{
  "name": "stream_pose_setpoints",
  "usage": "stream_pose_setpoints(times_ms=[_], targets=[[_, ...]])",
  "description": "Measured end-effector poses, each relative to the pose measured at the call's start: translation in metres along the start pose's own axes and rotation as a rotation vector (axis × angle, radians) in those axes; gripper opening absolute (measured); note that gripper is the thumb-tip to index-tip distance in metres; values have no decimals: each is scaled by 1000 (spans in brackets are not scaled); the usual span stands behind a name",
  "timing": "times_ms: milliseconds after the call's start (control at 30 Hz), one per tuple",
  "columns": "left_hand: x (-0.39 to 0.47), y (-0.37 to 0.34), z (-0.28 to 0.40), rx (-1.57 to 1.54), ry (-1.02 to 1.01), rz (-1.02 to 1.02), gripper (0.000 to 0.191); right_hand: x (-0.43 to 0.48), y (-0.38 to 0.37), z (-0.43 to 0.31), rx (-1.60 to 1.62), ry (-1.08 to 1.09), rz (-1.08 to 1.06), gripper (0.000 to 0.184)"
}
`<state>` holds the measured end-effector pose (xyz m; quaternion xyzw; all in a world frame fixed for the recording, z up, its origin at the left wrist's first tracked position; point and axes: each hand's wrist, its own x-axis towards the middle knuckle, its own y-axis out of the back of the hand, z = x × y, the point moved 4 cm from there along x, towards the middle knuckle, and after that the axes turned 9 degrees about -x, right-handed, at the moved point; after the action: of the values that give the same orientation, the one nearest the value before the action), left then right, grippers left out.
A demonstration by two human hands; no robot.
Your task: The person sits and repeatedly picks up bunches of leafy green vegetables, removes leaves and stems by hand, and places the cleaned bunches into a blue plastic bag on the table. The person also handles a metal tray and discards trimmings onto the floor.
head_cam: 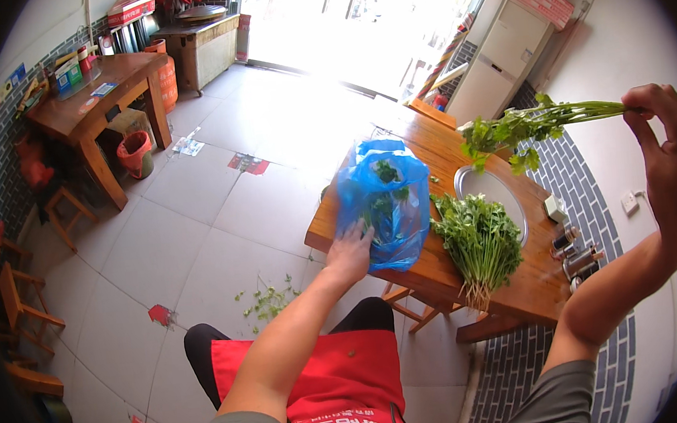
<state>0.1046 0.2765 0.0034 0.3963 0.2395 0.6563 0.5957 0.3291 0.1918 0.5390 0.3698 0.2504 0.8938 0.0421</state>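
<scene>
My right hand point(663, 128) is raised at the right, pinching the stem ends of a small bunch of leafy green herbs point(548, 117), likely cilantro or celery leaf. The leaves point left over the wooden table point(543, 278). My left hand point(351, 249) is at the near side of a blue plastic bag point(403, 230), its fingertips blurred against bag and greens. I cannot make out whether it grips anything. Dark green leaves point(386, 171) show inside the bag. A larger bundle of herbs point(479, 235) lies on the table, roots towards me, partly covering a round metal tray point(503, 194).
Condiment jars point(578, 263) and a white box point(554, 209) stand along the table's wall side. A wooden stool point(426, 312) is beneath. Leaf scraps point(270, 299) litter the tiled floor. Further left are a desk point(103, 81), a red-lined bin point(135, 151) and low stools point(20, 300).
</scene>
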Motion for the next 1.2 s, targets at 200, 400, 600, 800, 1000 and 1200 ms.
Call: stream_pose_setpoints(times_ms=[200, 400, 600, 800, 1000, 1200], targets=[[4, 26, 15, -213, -35, 89, 63, 9, 5, -33, 38, -39, 169, 10], [-43, 118, 67, -436, -175, 517, 30, 16, -72, -128, 360, -169, 195, 9], [-92, 158, 52, -1164, 64, 528, 25, -20, -143, -228, 793, -330, 14, 8], [-147, 136, -8, -1592, 280, 495, 32, -84, -191, -321, 1369, -598, -399, 16], [-194, 80, -24, -1722, 418, 393, 35, -153, -233, -383, 1697, -726, -610, 17], [-218, 49, -25, -1730, 487, 330, 37, -189, -249, -408, 1958, -813, -712, 21]])
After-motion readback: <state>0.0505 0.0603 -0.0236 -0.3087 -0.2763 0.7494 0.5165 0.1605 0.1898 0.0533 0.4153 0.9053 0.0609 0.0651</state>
